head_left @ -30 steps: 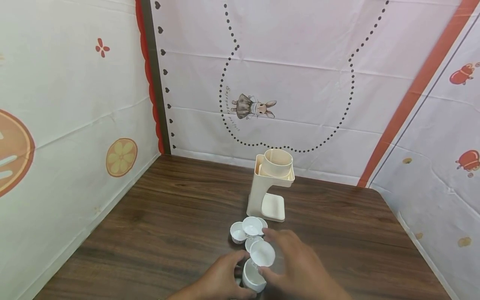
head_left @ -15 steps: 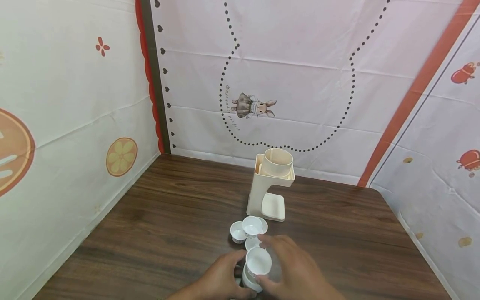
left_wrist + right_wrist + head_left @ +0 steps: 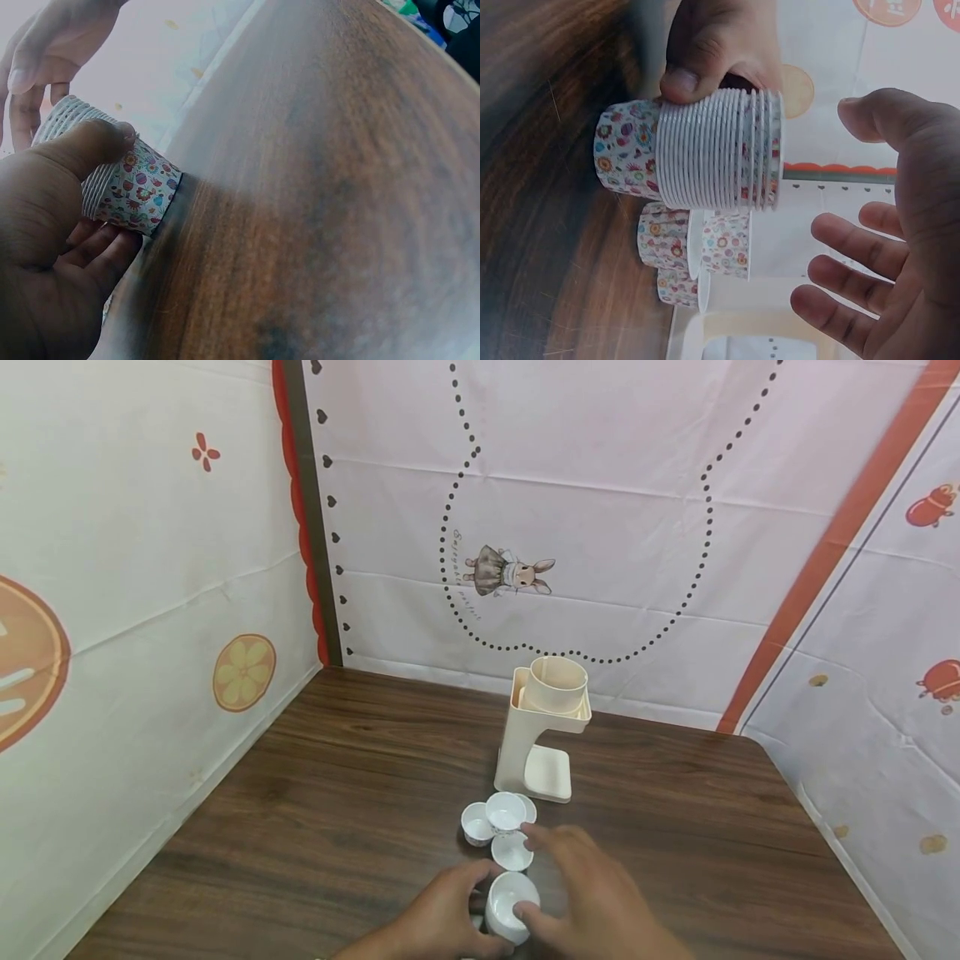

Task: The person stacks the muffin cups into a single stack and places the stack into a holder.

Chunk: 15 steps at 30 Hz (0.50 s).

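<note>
A nested stack of small paper baking cups (image 3: 512, 902), white inside with a floral print and rolled rims outside, stands upright on the table. My left hand (image 3: 448, 912) grips it from the left, thumb and fingers curled round the side, as the left wrist view shows closely. To the right of the stack, my right hand (image 3: 596, 893) has its fingers spread and holds nothing. In the right wrist view a gap shows between those fingertips and the top rim. Just beyond the stack stand several loose cups (image 3: 512, 852), one raised upon others (image 3: 506, 811).
Behind the loose cups is a cream plastic stand (image 3: 516, 747) with a round cylinder (image 3: 557, 685) on top and a flat square base. Dark wood-grain table (image 3: 337, 793) spreads out to both sides. Printed cloth walls (image 3: 600, 527) enclose the back and sides.
The cup my right hand was holding has come down onto the top of the stack, and that hand has let go of it. My left hand keeps its grip in place.
</note>
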Each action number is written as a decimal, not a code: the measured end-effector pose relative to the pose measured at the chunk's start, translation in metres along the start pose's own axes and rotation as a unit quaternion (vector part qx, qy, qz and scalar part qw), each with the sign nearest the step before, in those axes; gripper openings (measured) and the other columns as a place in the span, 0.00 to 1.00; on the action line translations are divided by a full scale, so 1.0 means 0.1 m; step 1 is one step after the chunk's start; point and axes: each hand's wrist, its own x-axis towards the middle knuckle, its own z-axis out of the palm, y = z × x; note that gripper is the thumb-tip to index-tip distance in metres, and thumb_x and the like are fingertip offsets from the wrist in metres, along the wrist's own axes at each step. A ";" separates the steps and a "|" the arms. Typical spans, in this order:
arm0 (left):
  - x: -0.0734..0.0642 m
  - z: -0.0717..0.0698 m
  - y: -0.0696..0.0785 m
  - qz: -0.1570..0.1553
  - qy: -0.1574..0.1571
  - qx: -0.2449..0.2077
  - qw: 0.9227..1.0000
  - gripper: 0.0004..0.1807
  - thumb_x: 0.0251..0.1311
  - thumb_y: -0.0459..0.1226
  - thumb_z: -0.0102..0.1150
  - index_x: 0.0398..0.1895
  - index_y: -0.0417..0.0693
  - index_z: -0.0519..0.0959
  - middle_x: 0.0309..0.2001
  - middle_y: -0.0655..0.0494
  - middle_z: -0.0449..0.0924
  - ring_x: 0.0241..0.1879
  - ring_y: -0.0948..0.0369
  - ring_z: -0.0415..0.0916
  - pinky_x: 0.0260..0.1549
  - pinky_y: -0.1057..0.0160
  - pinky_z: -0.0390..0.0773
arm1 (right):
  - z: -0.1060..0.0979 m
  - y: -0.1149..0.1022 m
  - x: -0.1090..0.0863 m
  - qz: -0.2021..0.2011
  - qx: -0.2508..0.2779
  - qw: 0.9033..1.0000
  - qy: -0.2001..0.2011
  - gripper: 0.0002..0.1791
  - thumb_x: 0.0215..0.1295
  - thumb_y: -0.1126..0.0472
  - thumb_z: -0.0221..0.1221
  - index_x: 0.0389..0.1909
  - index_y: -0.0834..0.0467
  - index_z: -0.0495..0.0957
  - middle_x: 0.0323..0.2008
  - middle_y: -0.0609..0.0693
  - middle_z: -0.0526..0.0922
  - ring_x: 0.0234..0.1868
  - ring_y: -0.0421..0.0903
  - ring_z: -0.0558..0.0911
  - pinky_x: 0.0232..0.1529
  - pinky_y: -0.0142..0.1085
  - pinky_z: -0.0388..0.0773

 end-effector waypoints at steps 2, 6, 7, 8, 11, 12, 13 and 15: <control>0.00 0.00 0.00 0.005 0.000 0.002 1.000 0.32 0.42 0.37 0.84 0.53 0.55 0.79 0.44 0.71 0.81 0.43 0.71 0.80 0.44 0.68 0.81 | 0.00 0.02 0.02 0.004 -0.006 1.000 0.007 0.47 0.44 0.47 0.80 0.68 0.48 0.73 0.52 0.36 0.79 0.52 0.36 0.79 0.41 0.39 0.82; 0.00 -0.01 0.00 0.009 0.000 0.007 1.000 0.32 0.42 0.37 0.84 0.53 0.55 0.78 0.44 0.71 0.80 0.43 0.72 0.79 0.44 0.68 0.81 | 0.02 0.07 0.08 0.023 -0.014 1.000 0.016 0.46 0.46 0.47 0.79 0.69 0.49 0.73 0.52 0.39 0.80 0.52 0.38 0.79 0.38 0.39 0.81; 0.00 -0.01 0.00 0.010 0.001 0.012 1.000 0.32 0.42 0.37 0.84 0.53 0.55 0.79 0.44 0.72 0.80 0.43 0.72 0.79 0.44 0.68 0.81 | 0.03 0.08 0.10 0.029 -0.015 0.999 0.018 0.46 0.46 0.47 0.79 0.69 0.49 0.73 0.52 0.40 0.81 0.52 0.38 0.79 0.37 0.40 0.81; 0.00 -0.01 0.01 0.009 0.001 0.015 1.000 0.32 0.41 0.38 0.84 0.53 0.55 0.79 0.44 0.72 0.80 0.43 0.72 0.78 0.44 0.68 0.80 | 0.04 0.10 0.11 0.036 -0.015 0.999 0.018 0.46 0.46 0.46 0.79 0.69 0.49 0.73 0.52 0.40 0.81 0.53 0.38 0.79 0.37 0.40 0.81; 0.00 -0.01 0.01 0.010 0.003 0.026 1.000 0.32 0.41 0.38 0.84 0.52 0.56 0.79 0.43 0.73 0.80 0.42 0.72 0.78 0.44 0.68 0.80 | 0.07 0.16 0.17 0.055 -0.018 0.998 0.016 0.46 0.46 0.46 0.79 0.69 0.49 0.72 0.53 0.39 0.81 0.55 0.39 0.79 0.39 0.42 0.82; 0.00 -0.01 0.01 0.010 0.004 0.025 1.000 0.32 0.41 0.38 0.84 0.52 0.56 0.79 0.43 0.73 0.80 0.42 0.72 0.78 0.44 0.68 0.80 | 0.08 0.17 0.19 0.061 -0.018 0.998 0.014 0.46 0.47 0.46 0.79 0.69 0.48 0.72 0.53 0.38 0.81 0.56 0.40 0.79 0.40 0.42 0.82; 0.00 -0.01 0.01 0.010 0.004 0.024 1.000 0.32 0.41 0.38 0.83 0.52 0.55 0.79 0.43 0.73 0.80 0.42 0.72 0.78 0.44 0.68 0.80 | 0.09 0.19 0.20 0.066 -0.018 0.998 0.011 0.46 0.47 0.45 0.78 0.69 0.48 0.72 0.53 0.38 0.80 0.56 0.40 0.79 0.40 0.43 0.82; 0.00 -0.01 0.01 0.013 0.004 0.020 1.000 0.32 0.41 0.37 0.83 0.52 0.55 0.79 0.43 0.72 0.80 0.42 0.72 0.78 0.43 0.69 0.80 | 0.12 0.22 0.24 0.078 -0.017 0.997 0.003 0.45 0.48 0.45 0.78 0.69 0.47 0.72 0.53 0.39 0.80 0.56 0.41 0.78 0.39 0.43 0.82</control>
